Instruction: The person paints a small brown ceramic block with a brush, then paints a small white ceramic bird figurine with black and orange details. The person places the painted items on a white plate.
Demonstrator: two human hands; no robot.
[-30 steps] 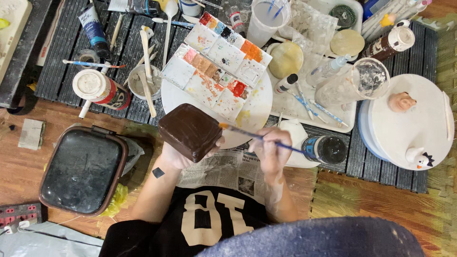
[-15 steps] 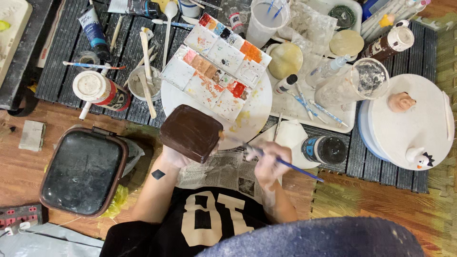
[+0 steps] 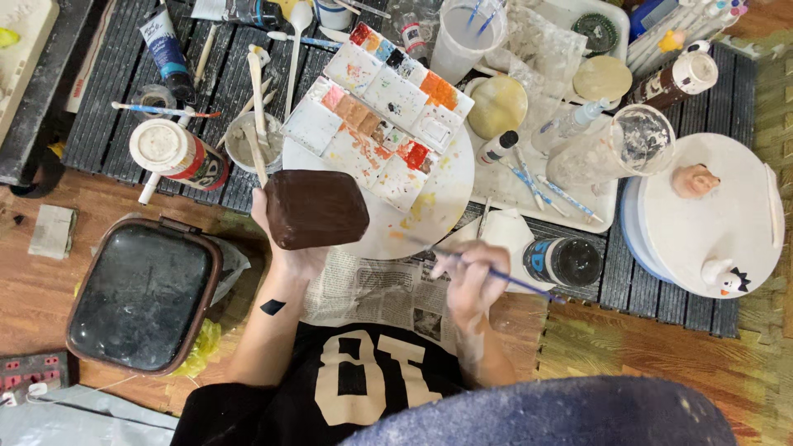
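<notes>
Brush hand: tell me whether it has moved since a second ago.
Yes. The right hand with the brush pulled back from the brown block, down-right toward the black jar.

blue paint tube [image 3: 168, 48] top left; red-black labelled jar [image 3: 178, 154] below it; brown bottle [image 3: 677, 80] top right

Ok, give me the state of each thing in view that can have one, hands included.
Left hand: raised, holding the brown block.
Brown block: off the table, coated dark brown.
Right hand: gripping the brush.
Brush: tip blurred, near the white plate.
Paint palette: open, wells smeared with colours.
Black tray: lying flat, nothing on it.
Glue bottle: capped, lying down.
Clear cup: tipped on its side.
</notes>
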